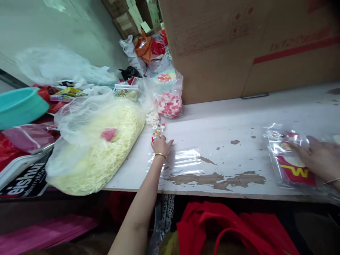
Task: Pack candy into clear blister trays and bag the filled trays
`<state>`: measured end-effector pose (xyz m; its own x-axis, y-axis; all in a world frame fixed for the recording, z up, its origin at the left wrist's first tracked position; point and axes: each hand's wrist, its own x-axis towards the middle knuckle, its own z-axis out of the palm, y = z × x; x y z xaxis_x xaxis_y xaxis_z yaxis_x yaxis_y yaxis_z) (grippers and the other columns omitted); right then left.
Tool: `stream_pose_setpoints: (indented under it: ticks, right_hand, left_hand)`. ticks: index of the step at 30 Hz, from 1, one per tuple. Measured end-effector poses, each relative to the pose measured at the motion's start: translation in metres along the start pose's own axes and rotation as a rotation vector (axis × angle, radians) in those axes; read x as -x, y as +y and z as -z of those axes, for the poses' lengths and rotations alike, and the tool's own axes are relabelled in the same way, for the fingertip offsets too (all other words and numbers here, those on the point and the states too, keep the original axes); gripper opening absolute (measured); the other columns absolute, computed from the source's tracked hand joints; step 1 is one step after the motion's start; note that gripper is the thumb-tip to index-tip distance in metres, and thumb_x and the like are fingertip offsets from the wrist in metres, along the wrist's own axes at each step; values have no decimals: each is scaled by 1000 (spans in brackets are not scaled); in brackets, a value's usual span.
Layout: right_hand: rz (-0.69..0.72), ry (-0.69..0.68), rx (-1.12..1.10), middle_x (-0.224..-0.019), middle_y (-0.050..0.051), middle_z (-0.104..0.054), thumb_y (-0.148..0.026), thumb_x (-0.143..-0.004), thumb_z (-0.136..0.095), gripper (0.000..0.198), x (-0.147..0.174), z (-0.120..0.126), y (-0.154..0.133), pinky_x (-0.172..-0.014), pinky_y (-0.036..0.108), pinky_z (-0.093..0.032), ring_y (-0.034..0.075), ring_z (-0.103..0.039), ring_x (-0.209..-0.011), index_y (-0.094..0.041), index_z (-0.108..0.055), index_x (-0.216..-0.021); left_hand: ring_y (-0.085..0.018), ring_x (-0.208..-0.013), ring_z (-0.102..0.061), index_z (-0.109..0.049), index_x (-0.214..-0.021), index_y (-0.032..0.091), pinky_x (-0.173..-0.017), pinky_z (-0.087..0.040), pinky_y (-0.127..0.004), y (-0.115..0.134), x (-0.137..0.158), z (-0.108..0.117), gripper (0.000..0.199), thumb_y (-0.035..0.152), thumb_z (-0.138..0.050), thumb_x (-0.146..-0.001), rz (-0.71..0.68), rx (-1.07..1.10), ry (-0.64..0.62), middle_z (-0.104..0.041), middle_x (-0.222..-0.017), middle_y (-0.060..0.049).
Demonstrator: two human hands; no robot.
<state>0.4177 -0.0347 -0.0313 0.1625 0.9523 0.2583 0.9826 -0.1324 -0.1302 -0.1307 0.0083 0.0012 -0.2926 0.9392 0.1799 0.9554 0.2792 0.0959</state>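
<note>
My left hand [160,144], with a gold bangle at the wrist, reaches over the table to a small cluster of tiny coloured pieces [157,131]. Its thumb is stretched away from the fingers, whose tips are at the nearest pieces. Under and beside this hand lies a flat, shiny clear plastic bag [186,161]. At the far right my right hand [320,159], smeared by motion, grips a clear packet [296,175] that contains a red card shape with a yellow "M" and small pieces. Its fingers are partly hidden by the plastic.
A big bag of pale yellow strips [106,163] lies to the left, beside a turquoise basin [21,108]. Behind stand a bag of pink and white pieces [170,104] and a large cardboard box [225,53]. The white tabletop [212,124] has worn patches.
</note>
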Motion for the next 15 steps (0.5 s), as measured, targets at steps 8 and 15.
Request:
stream_pose_setpoints:
  ticks: [8,15]
  right_hand:
    - [329,108,-18,-112,23,-58,-57,-91,-32,66,20,38,-103,-85,44,-41,33,-51,-105,-7,-46,-131]
    - [615,-5,-240,-126,16,-51,-48,-91,-42,56,27,33,-189,-97,42,-40,28,-45,-119,-15,-39,-136]
  left_hand:
    - [-25,-94,-60,-55,-100,14,-78,-45,-34,-8,-10,-12,24,10,-48,-77,9,57,-58,-61,-102,-14]
    - [-21,-95,-57,-56,-100,16,-84,-46,-34,63,27,-3,21,13,-45,-83,-589,410,32,-62,-97,-10]
